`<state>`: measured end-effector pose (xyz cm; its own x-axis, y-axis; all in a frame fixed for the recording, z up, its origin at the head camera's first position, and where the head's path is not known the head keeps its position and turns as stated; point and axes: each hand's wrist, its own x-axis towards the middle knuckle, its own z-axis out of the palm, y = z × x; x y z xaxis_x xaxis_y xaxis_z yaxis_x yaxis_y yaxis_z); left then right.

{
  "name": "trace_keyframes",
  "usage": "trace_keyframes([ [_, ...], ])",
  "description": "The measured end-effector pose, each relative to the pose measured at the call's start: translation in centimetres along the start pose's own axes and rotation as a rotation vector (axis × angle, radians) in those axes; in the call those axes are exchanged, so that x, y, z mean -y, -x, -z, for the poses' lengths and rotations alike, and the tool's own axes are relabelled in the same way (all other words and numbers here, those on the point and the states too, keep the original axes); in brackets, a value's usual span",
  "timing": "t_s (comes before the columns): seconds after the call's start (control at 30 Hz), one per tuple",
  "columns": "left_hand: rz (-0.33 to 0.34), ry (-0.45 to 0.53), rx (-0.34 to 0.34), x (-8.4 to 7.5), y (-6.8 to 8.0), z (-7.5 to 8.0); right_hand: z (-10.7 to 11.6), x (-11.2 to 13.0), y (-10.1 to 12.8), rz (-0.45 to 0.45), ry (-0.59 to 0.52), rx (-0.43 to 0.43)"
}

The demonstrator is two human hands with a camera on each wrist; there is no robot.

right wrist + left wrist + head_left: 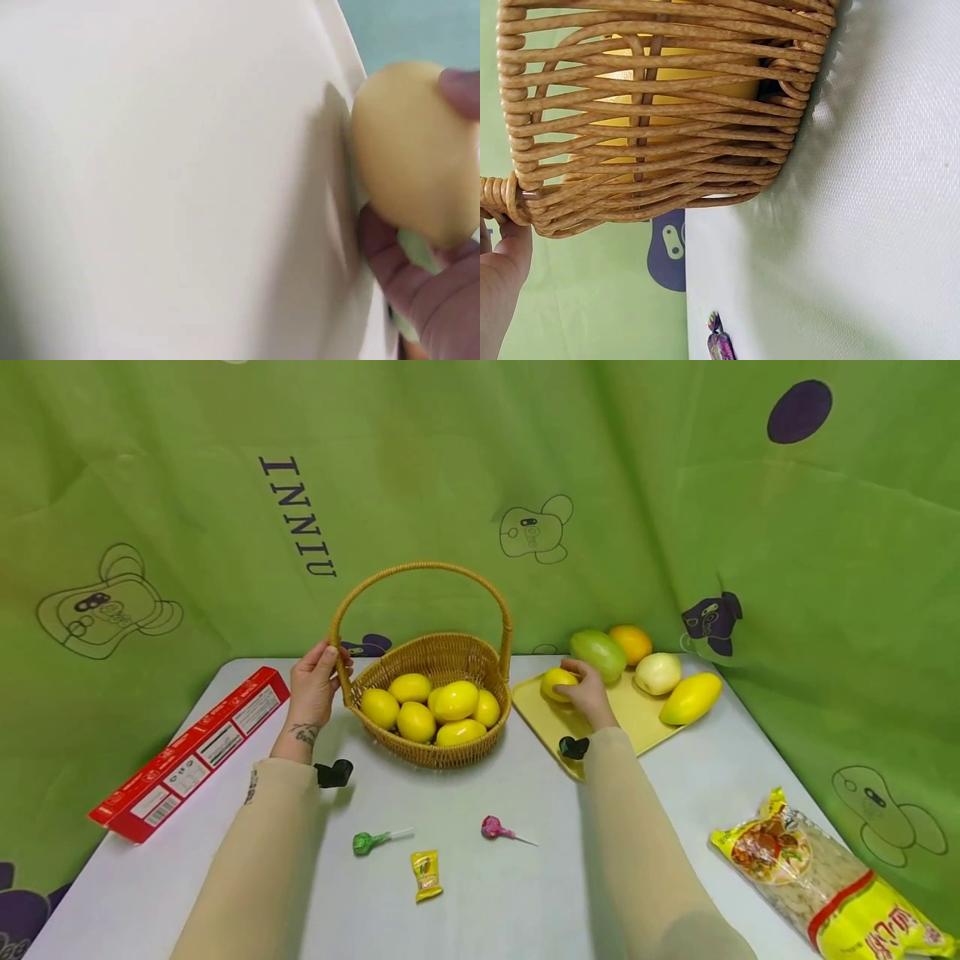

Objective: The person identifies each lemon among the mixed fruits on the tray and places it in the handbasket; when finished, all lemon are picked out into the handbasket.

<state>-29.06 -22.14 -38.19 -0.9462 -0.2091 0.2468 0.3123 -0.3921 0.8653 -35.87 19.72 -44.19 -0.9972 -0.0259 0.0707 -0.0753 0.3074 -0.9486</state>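
Note:
My left hand [309, 689] grips the left foot of the handle on a wicker basket [431, 755]. Several lemons [416, 722] lie inside the basket, and yellow shows through its weave in the left wrist view. My right hand [588, 695] holds another lemon [553, 683] between thumb and fingers, at the left part of a yellow tray [553, 723]. In the right wrist view this lemon [409, 142] is close to the tray's edge; whether it touches the tray I cannot tell.
On the tray's far and right side are a green mango [598, 652], an orange fruit [632, 643], a pale round fruit [658, 674] and a yellow mango [691, 699]. A red box [198, 752], two lollipops [363, 842], a yellow-wrapped candy [426, 874] and a food bag [825, 877] lie around.

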Motion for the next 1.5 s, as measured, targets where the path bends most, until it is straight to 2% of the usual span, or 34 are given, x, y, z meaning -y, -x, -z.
trace_keyframes([
  [0.17,0.000,0.008,-0.004,0.2,0.0,0.2,0.3,0.3,0.5,0.029,-0.163,0.029],
  [0.33,-0.003,0.012,-0.005,0.2,-0.1,0.3,0.0,2.4,1.6,0.114,-0.394,0.140],
  [0.47,-0.001,0.004,0.003,0.1,-0.2,0.2,-0.9,4.8,3.2,0.249,-0.564,0.286],
  [0.6,-0.009,-0.012,0.006,0.0,-0.3,0.0,-2.7,6.7,4.7,0.363,-0.619,0.515],
  [0.67,-0.015,-0.008,0.007,-0.1,-0.3,0.0,-4.0,7.5,5.2,0.380,-0.590,0.613],
  [0.73,-0.018,-0.002,0.012,-0.1,-0.3,0.0,-5.3,8.1,5.4,0.368,-0.543,0.673],
  [0.93,-0.008,0.006,0.014,0.0,-0.2,0.1,-8.1,8.9,5.0,0.308,-0.353,0.742],
  [1.03,-0.006,-0.004,-0.001,0.1,-0.2,0.0,-8.8,9.1,4.5,0.288,-0.287,0.739],
  [1.27,-0.006,0.006,-0.012,0.1,-0.1,0.0,-9.4,9.1,3.6,0.252,-0.136,0.670],
  [1.5,-0.006,0.001,-0.029,0.1,-0.1,-0.1,-9.4,9.4,3.0,0.251,-0.047,0.636],
])
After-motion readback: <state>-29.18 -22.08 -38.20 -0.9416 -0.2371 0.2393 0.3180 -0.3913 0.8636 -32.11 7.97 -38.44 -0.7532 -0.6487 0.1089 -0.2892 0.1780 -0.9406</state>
